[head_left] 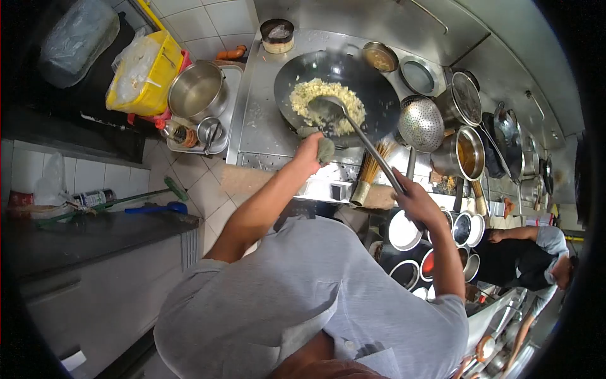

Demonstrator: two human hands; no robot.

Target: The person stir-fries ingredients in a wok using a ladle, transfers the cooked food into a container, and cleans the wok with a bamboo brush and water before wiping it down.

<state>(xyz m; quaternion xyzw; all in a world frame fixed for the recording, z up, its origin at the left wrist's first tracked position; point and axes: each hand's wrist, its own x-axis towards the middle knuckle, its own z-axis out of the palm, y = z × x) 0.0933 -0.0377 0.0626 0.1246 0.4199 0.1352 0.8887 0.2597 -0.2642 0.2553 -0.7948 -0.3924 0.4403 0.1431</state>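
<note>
A large black wok [379, 110] sits on the steel stove, holding a heap of pale yellow, crumbly food [344, 95] that looks like fried rice. My left hand [309, 153] is closed on a grey-green cloth [326, 150] at the wok's near rim; the wok's handle, if there is one, is hidden beneath it. My right hand [416, 201] grips the long handle of a wok ladle [327, 108]. The ladle's bowl rests in the food, and its handle slants over the wok's right rim.
Right of the wok are a perforated strainer [421, 123], a bamboo brush [371, 167] and a steel pot [468, 151]. Several seasoning containers [404, 230] stand below. At left are a large pot [197, 91] and a yellow basket [165, 69]. Another person [524, 259] stands at right.
</note>
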